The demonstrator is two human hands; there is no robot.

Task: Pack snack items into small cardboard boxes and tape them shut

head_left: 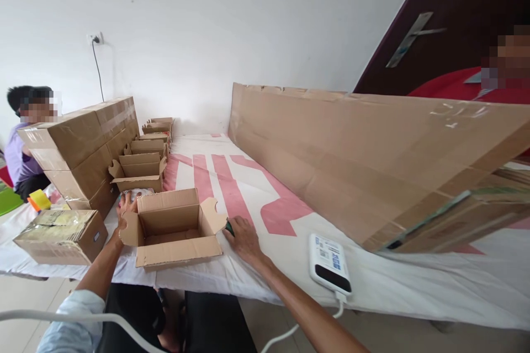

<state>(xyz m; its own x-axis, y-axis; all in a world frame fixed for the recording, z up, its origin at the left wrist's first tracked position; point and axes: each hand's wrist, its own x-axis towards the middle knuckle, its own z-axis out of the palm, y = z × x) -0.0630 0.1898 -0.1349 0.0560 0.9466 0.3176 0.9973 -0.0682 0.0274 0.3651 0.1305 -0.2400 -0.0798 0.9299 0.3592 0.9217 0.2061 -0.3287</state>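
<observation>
An open cardboard box (pixel 178 256) stands in front of me near the table's front edge, its flaps folded outward and the visible inside bare. My left hand (pixel 127 208) reaches past the box's left flap. Its fingers are stretched out at a pale, patterned item (pixel 143 192) behind the box, which is partly hidden. At the box's right side, my right hand (pixel 245 238) is closed around a small dark green object (pixel 229 226), mostly covered by the fingers. That hand lies low over the tablecloth beside the right flap.
Several open boxes (pixel 138 168) line up behind mine, beside stacked taped cartons (pixel 78 138). A closed carton (pixel 62 236) sits left. A white device (pixel 329 265) with a cable lies right, before a long cardboard panel (pixel 351 160). People sit left (pixel 25 143) and right (pixel 451 81).
</observation>
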